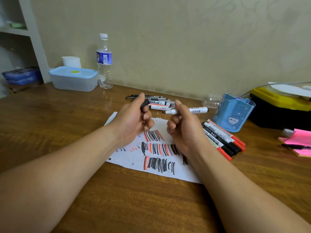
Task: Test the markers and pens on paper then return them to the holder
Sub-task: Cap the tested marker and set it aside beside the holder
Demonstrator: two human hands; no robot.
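Above the wooden table [50, 115], left hand [133, 121] pinches a cap [145, 103], right hand [183, 130] a marker [196, 110], beside "WHITEBOARD" markers [218, 138].

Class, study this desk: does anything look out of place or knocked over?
Yes: a clear plastic bottle lies on its side by the wall, left of the blue holder, while the labelled bottle stands upright. Markers lie loose beside the holder.

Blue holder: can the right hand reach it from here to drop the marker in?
Probably yes. The blue holder stands just right of the right hand, its top open and nothing standing between them. The marker is uncapped, though; the left hand holds its cap.
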